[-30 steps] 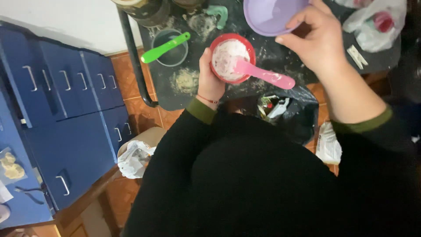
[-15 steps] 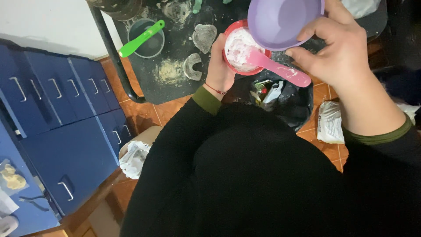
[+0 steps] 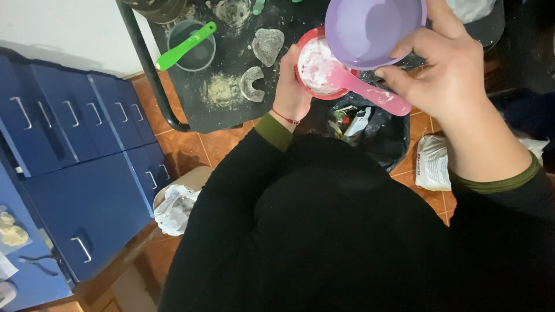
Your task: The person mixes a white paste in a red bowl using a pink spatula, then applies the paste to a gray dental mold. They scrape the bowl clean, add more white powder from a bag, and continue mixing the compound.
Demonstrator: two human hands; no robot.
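My left hand (image 3: 292, 86) grips a red bowl (image 3: 309, 40) of white powder at the front edge of a black tabletop (image 3: 231, 110). My right hand (image 3: 448, 72) holds a purple bowl (image 3: 370, 29) tilted over the red one. The same hand also pinches a pink spatula (image 3: 376, 95) whose blade rests in the powder.
On the tabletop lie two grey plaster casts (image 3: 267, 45), (image 3: 252, 84), a powder spill (image 3: 219, 92) and a dark cup with a green spatula (image 3: 185, 46). Below are a black rubbish bag (image 3: 376, 130), blue drawer cabinets (image 3: 75, 150), a white bag (image 3: 433, 164) and crumpled paper (image 3: 173, 208) on the tiled floor.
The view shifted closer. My right hand brought the purple bowl down over the red bowl. The pink spatula stays in the powder and my left hand keeps its grip.
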